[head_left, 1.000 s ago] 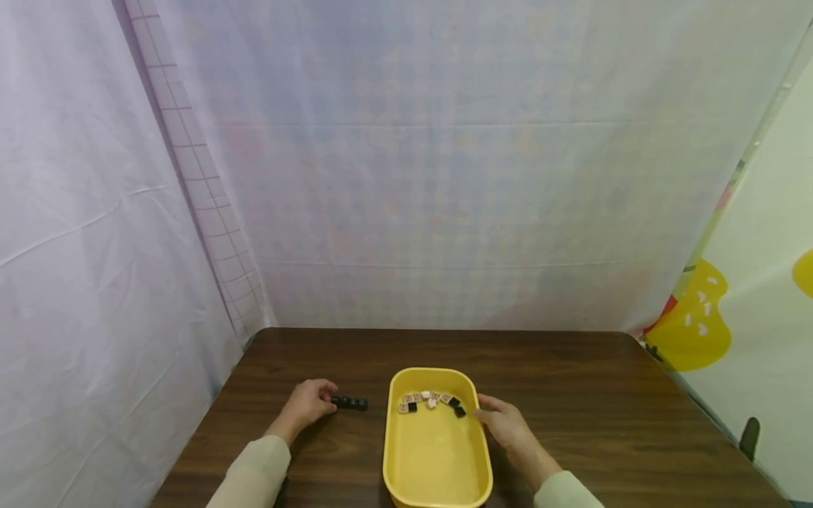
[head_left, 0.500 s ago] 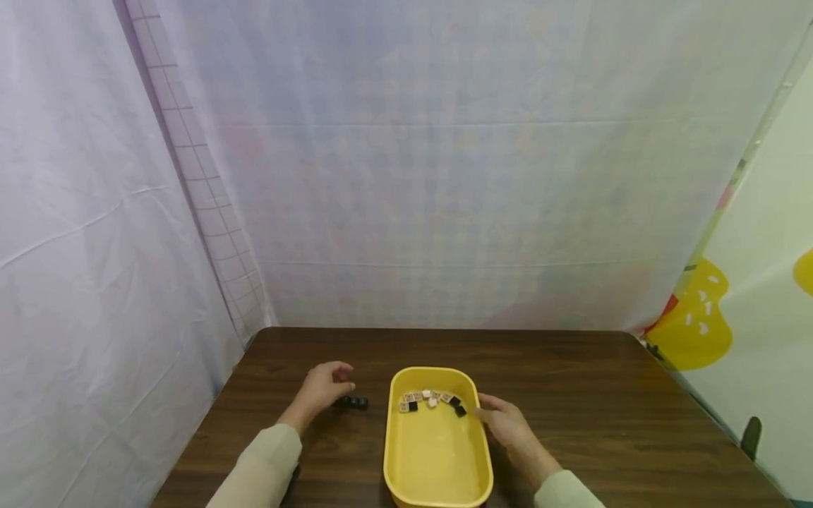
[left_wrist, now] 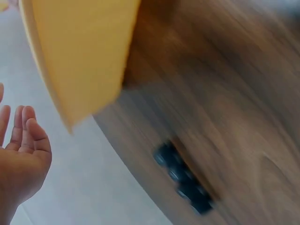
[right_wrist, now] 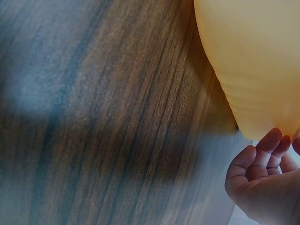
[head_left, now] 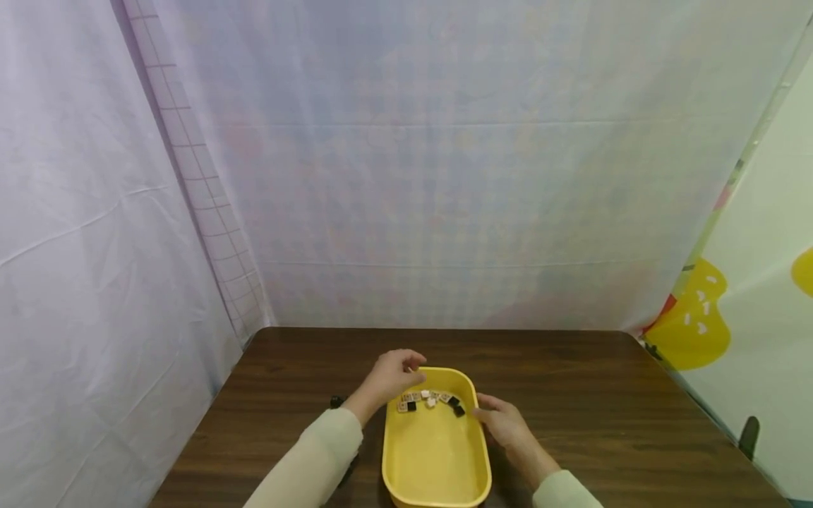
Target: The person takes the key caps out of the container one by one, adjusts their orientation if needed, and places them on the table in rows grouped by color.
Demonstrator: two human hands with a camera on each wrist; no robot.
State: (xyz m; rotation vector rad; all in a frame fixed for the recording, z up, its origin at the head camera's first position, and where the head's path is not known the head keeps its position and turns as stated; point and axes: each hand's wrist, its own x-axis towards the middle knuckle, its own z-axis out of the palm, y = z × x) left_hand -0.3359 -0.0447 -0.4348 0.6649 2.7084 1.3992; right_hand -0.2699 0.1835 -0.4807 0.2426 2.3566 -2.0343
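Note:
My left hand (head_left: 395,375) is over the far left corner of a yellow plastic tub (head_left: 437,458), fingers loosely bent and a gap between thumb and forefinger. Nothing shows between those fingers in the left wrist view. At the tub's right side my right hand (head_left: 508,429) grips the rim, thumb on top and fingers against the outer wall. Small pale printed squares (head_left: 408,397) and a few black ones (head_left: 459,410) lie along the tub's far end. A row of black cubes (left_wrist: 183,177) rests on the table, mostly hidden behind my left forearm in the head view.
The dark wood-grain table (head_left: 584,409) extends on both sides of the tub. Pale curtains (head_left: 438,176) hang behind and to the left. A white sheet with yellow shapes (head_left: 692,324) hangs at the right.
My left hand has lifted off the black row and moved right, to above the tub's far corner. My right hand and the tub have stayed in place.

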